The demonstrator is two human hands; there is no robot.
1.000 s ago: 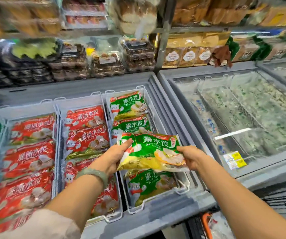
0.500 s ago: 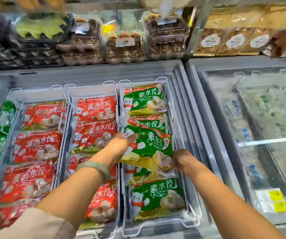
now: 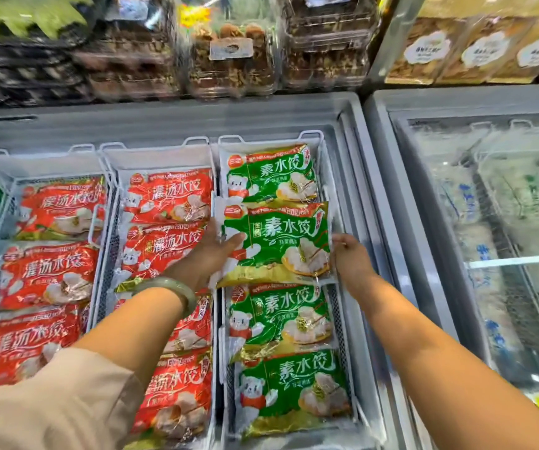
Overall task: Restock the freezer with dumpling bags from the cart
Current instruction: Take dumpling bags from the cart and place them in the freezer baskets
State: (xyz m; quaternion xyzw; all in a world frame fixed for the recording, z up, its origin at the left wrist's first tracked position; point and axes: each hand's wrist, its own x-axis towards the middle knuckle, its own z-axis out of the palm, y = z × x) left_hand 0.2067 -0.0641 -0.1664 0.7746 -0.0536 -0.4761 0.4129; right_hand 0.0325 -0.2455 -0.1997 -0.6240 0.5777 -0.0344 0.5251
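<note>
A second ago we held the green dumpling bag (image 3: 278, 245) above the freezer (image 3: 164, 115). Now it has come down flat in the right basket (image 3: 321, 138) at the middle of the frame, overlapping the other green bags (image 3: 291, 319) already there. We judge this bag nearly placed. Our left hand (image 3: 209, 254) reaches in from the lower left, fingers straight and together, pressing the bag's left edge. Our right hand (image 3: 351, 258) comes from the lower right, fingers curled, pinching its right edge.
</note>
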